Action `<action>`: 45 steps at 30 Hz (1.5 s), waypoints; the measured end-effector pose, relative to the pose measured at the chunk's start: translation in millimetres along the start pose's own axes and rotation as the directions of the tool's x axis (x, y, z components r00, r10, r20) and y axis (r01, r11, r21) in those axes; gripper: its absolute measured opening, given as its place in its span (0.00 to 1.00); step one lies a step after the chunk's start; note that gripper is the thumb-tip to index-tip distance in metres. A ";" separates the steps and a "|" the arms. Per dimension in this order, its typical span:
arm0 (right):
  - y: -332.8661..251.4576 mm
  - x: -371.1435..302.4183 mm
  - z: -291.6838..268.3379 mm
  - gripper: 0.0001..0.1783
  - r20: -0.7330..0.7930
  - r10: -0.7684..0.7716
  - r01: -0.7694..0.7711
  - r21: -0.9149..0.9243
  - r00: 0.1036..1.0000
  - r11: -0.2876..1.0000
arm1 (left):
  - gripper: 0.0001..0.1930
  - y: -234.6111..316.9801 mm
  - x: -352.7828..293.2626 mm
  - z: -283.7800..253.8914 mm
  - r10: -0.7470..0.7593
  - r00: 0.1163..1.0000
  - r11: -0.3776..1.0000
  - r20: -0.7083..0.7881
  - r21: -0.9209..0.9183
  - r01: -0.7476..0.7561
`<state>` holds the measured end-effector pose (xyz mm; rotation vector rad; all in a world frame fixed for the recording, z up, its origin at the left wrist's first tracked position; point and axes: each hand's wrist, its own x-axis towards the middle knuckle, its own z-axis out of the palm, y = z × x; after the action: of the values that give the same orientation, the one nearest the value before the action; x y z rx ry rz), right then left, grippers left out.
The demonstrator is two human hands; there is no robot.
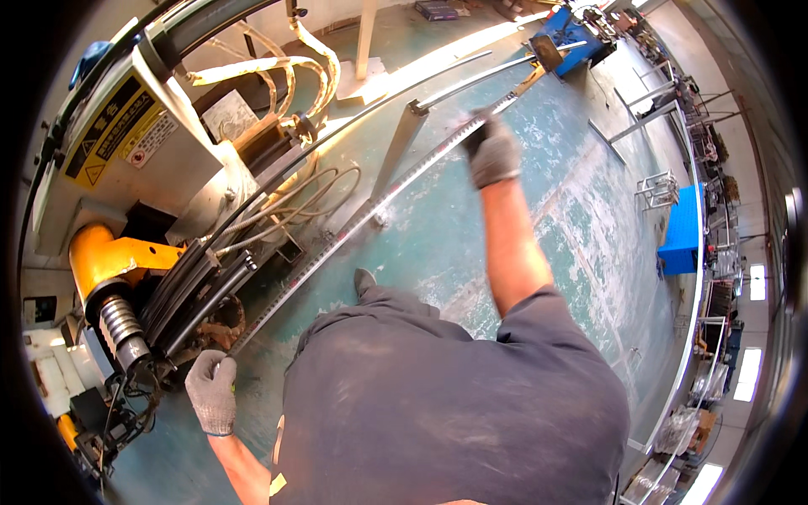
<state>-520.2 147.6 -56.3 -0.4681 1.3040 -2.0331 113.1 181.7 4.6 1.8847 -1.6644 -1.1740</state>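
My left hand (pixel 210 394), in a grey knit glove, is low on the left by the near end of a long rail. Its fingers are curled closed, and what they hold, if anything, is hidden. The narrow rail (pixel 353 225), with scale marks along it, slants from there up to the far right. My right hand (pixel 495 160), gloved too, reaches far forward to the rail's upper part. It is smeared by motion, and a dark piece (pixel 475 139) shows beside its fingers at the rail.
On the left stands a machine with a pale housing (pixel 126 135), an orange arm (pixel 118 257), black hoses and wrapped cables (pixel 311 76). A grey post (pixel 400 147) props the rail's far side. A block (pixel 546 53) sits at the rail's far end. Blue bins (pixel 683 227) stand right.
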 end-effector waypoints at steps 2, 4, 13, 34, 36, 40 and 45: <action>60.1 -74.8 44.8 0.18 0.116 -0.054 0.097 -0.410 0.992 0.907 | 0.06 24.3 4.7 12.9 0.041 0.999 0.999 -0.002 -0.029 -0.041; 107.3 -145.9 86.6 0.25 0.086 0.039 0.026 -0.640 0.996 0.768 | 0.05 45.6 11.8 25.7 0.111 0.994 0.993 -0.015 0.033 -0.110; 24.2 -28.5 34.7 0.25 -0.209 0.035 -0.091 -0.267 0.977 0.960 | 0.07 14.1 17.7 -18.1 0.041 0.998 0.999 -0.043 0.023 -0.040; 62.7 -26.5 85.6 0.16 -0.196 0.104 -0.143 -0.195 0.975 0.970 | 0.13 -72.7 33.0 -57.9 0.064 0.926 0.995 -0.372 0.098 -0.030; 59.5 -24.0 82.2 0.17 -0.208 0.109 -0.157 -0.229 0.972 0.961 | 0.14 -74.6 34.9 -65.3 0.074 0.922 0.992 -0.381 0.123 -0.029; 65.8 -6.1 76.1 0.17 -0.205 0.117 -0.169 -0.259 0.972 0.951 | 0.14 -83.3 39.6 -82.1 0.090 0.890 0.990 -0.447 0.136 -0.033; 99.6 27.0 33.7 0.10 0.424 -0.354 0.371 -0.905 0.834 -0.210 | 0.20 -63.3 50.0 -81.2 0.122 0.825 0.992 -0.552 0.043 -0.118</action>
<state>-484.8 78.9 -132.5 -1.7385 2.8473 -0.7750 213.9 129.7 -11.3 1.8530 -1.4228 -0.4902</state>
